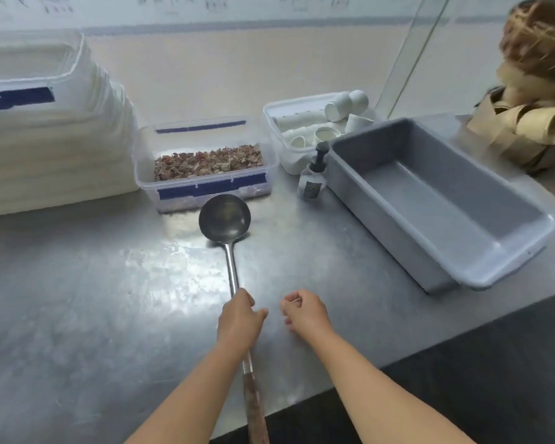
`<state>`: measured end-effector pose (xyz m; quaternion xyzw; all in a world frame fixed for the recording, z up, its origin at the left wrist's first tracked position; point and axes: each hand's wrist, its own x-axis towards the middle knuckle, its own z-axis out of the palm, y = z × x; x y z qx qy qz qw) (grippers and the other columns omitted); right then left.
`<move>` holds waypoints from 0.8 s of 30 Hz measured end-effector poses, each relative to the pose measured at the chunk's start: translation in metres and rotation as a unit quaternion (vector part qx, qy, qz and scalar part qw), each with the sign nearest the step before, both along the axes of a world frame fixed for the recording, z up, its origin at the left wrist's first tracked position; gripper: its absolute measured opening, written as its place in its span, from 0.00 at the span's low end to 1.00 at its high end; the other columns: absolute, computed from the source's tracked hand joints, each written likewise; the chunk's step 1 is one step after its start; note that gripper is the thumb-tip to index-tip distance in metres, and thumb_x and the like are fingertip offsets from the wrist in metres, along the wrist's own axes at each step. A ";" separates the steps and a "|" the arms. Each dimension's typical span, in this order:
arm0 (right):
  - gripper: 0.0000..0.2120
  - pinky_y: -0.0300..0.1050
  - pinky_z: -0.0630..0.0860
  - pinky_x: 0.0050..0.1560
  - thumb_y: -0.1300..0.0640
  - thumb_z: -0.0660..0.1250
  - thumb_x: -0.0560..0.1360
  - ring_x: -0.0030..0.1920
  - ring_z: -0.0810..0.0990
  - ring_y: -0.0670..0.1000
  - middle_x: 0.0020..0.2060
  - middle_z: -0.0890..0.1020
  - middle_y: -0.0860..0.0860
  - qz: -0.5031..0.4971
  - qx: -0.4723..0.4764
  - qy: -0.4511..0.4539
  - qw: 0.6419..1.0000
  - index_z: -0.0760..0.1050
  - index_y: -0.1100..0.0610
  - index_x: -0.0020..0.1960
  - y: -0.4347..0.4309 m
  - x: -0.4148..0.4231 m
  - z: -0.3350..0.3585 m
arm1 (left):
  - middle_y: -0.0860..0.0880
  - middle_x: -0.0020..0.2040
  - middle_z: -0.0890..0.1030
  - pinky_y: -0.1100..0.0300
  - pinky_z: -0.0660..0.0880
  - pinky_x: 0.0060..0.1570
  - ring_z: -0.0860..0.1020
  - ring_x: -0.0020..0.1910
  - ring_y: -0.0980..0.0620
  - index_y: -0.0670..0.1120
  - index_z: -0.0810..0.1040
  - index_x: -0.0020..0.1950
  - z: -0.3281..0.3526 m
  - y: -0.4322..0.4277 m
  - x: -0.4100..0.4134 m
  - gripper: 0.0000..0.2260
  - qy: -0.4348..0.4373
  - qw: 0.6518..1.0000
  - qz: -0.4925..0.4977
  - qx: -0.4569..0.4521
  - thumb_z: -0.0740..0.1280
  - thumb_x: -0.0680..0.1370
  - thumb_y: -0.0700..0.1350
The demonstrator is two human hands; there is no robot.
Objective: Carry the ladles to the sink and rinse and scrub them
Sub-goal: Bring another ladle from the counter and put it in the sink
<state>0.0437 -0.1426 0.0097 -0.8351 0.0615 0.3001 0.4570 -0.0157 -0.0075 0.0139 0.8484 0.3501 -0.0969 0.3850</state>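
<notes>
One long metal ladle (225, 219) lies on the steel counter (93, 299), its dark bowl facing up near the middle and its wooden handle end reaching past the front edge. My left hand (239, 318) is over the metal shaft about halfway along, fingers curled round it. My right hand (305, 310) hovers just to the right of the shaft, apart from the ladle, fingers loosely curled and holding nothing. No sink is in view.
Behind the ladle bowl stands a clear tub of reddish-brown peelings (205, 168). A big white lidded container (45, 139) is at the left. A grey rectangular bin (436, 203), a pump bottle (313, 174) and a tub of white cups (314, 123) stand at the right.
</notes>
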 end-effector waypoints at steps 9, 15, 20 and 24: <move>0.04 0.43 0.77 0.42 0.51 0.65 0.71 0.43 0.82 0.52 0.40 0.83 0.48 -0.208 -0.135 -0.029 0.968 0.77 0.50 0.42 -0.289 -0.127 0.049 | 0.45 0.54 0.80 0.54 0.77 0.50 0.79 0.52 0.44 0.47 0.76 0.51 0.048 -0.275 -0.019 0.07 0.012 0.878 -0.473 0.063 0.66 0.74 0.45; 0.10 0.42 0.76 0.45 0.51 0.66 0.70 0.49 0.82 0.55 0.49 0.84 0.51 -0.473 -0.224 -0.029 0.851 0.79 0.51 0.50 -0.525 -0.336 0.078 | 0.46 0.51 0.82 0.56 0.77 0.42 0.82 0.49 0.42 0.48 0.77 0.51 0.104 -0.526 -0.146 0.07 -0.077 0.691 -0.715 0.077 0.66 0.74 0.45; 0.14 0.44 0.76 0.54 0.51 0.68 0.71 0.56 0.81 0.56 0.54 0.84 0.53 -0.608 -0.255 -0.029 0.751 0.79 0.52 0.56 -0.630 -0.518 0.098 | 0.41 0.48 0.84 0.50 0.80 0.45 0.83 0.49 0.39 0.43 0.77 0.46 0.132 -0.694 -0.294 0.05 -0.127 0.508 -0.850 0.055 0.62 0.73 0.40; 0.20 0.42 0.73 0.53 0.48 0.68 0.71 0.57 0.80 0.54 0.53 0.83 0.51 -0.749 -0.217 0.009 0.626 0.75 0.51 0.62 -0.663 -0.699 0.110 | 0.41 0.46 0.84 0.54 0.77 0.44 0.82 0.49 0.40 0.44 0.76 0.42 0.132 -0.795 -0.446 0.06 -0.151 0.339 -0.928 0.040 0.59 0.75 0.40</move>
